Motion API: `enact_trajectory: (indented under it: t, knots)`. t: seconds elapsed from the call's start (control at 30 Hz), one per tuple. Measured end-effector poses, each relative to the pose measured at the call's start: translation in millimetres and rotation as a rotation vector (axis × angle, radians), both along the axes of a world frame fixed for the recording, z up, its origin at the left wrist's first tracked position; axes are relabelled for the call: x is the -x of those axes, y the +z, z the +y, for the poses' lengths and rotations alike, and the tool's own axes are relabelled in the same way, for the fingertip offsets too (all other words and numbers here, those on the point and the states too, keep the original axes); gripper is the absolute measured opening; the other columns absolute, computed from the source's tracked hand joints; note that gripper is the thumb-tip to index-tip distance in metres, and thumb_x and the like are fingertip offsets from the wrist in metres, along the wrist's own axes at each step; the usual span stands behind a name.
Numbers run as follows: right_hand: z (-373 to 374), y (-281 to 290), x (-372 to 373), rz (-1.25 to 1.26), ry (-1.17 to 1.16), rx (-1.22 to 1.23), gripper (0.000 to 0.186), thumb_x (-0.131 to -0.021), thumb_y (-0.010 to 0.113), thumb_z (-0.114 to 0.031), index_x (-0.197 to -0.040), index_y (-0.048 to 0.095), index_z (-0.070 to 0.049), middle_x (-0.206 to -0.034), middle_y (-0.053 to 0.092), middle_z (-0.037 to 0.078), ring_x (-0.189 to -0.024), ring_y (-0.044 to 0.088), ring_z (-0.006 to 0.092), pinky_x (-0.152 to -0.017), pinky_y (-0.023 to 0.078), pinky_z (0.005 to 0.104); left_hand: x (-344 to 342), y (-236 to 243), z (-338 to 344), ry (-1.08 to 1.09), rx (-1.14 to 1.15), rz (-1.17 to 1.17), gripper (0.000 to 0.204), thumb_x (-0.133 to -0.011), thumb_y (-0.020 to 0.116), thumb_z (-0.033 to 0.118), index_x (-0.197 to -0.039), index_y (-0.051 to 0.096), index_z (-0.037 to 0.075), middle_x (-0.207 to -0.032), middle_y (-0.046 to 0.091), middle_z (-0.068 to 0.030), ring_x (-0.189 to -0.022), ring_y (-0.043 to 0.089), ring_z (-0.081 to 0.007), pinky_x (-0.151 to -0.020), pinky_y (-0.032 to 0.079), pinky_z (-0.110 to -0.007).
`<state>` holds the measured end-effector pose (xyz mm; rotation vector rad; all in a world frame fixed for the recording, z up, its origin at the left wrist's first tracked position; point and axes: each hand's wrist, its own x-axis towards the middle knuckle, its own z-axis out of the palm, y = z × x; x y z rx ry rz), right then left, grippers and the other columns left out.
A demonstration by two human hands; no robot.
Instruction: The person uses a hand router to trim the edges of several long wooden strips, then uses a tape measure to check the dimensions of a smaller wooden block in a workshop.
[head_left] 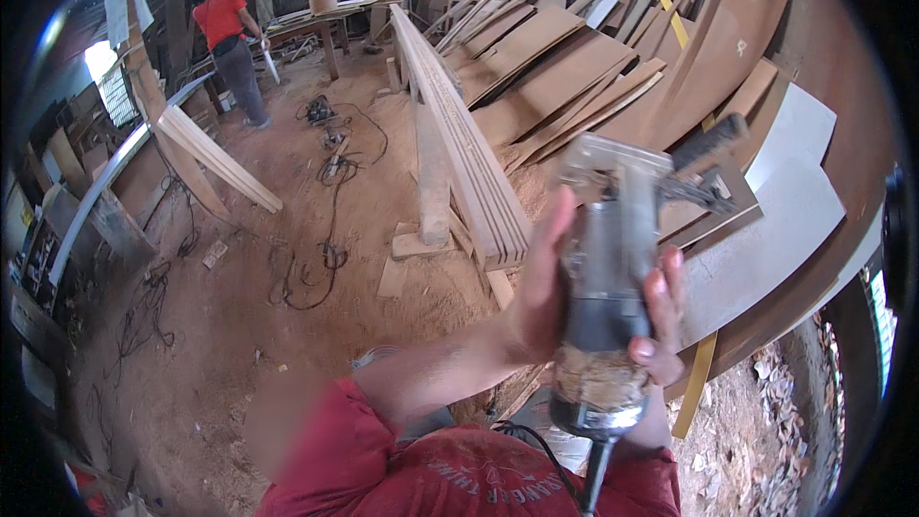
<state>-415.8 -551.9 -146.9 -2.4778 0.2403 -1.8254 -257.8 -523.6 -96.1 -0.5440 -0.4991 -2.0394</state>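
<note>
A corded handheld power tool (605, 258) is raised in front of my chest. Its body is a grey and black cylinder with a worn brown band, and a metal plate sits at its upper end; it looks like a trim router. My left hand (542, 278) is closed against its left side, thumb up, other fingers hidden behind it. On the opposite side, my right hand (661, 321) curls its fingers round the body. A dark handle-like part (710, 146) shows beyond the plate, blurred. The tool's cord runs down past my red shirt.
Long stacked boards (469, 153) rest on a post to the front. Wooden sheets (546, 62) and curved panels lean along the right. Cables and another power tool (321, 111) lie on the dusty floor (239, 297). A person in red (226, 38) stands far left near a table.
</note>
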Motion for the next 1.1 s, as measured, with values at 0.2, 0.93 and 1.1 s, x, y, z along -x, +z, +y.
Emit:
enact_trajectory:
  t: [0.2, 0.93, 1.1]
  knots:
    - [-6.6, 17.7, 4.4, -0.188, 0.121, -0.032, 0.037, -0.108, 0.051, -0.037, -0.131, 0.054, -0.008, -0.134, 0.064, 0.023, -0.134, 0.056, 0.0446, -0.12, 0.03, 0.0663, 29.9, -26.4, -5.7, 0.245, 0.095, -0.269, 0.096, -0.096, 0.037, 0.081, -0.157, 0.036, 0.007, -0.149, 0.05, -0.0042, -0.134, 0.052, -0.0168, -0.119, 0.036, -0.038]
    - [-33.2, 65.3, -17.6, -0.488, 0.734, -0.537, 0.104, -0.057, 0.091, -0.05, -0.133, 0.05, 0.007, -0.105, 0.068, 0.025, -0.096, 0.07, 0.0368, -0.089, 0.058, 0.0495, -135.9, -43.4, -3.7, 2.078, 0.987, -1.867, 0.057, -0.077, 0.086, 0.019, -0.129, 0.064, 0.012, -0.132, 0.068, -0.0091, -0.126, 0.062, -0.0325, -0.113, 0.045, -0.045]
    - [-33.1, 74.0, -39.9, -0.462, 0.76, -0.726, 0.102, -0.067, 0.076, -0.063, -0.136, 0.051, 0.008, -0.108, 0.064, 0.021, -0.094, 0.068, 0.0336, -0.086, 0.057, 0.0459, -156.2, -64.3, -34.1, 2.039, 1.166, -1.833, 0.052, -0.074, 0.081, 0.009, -0.124, 0.068, 0.011, -0.133, 0.068, -0.0084, -0.131, 0.06, -0.0301, -0.116, 0.044, -0.047]
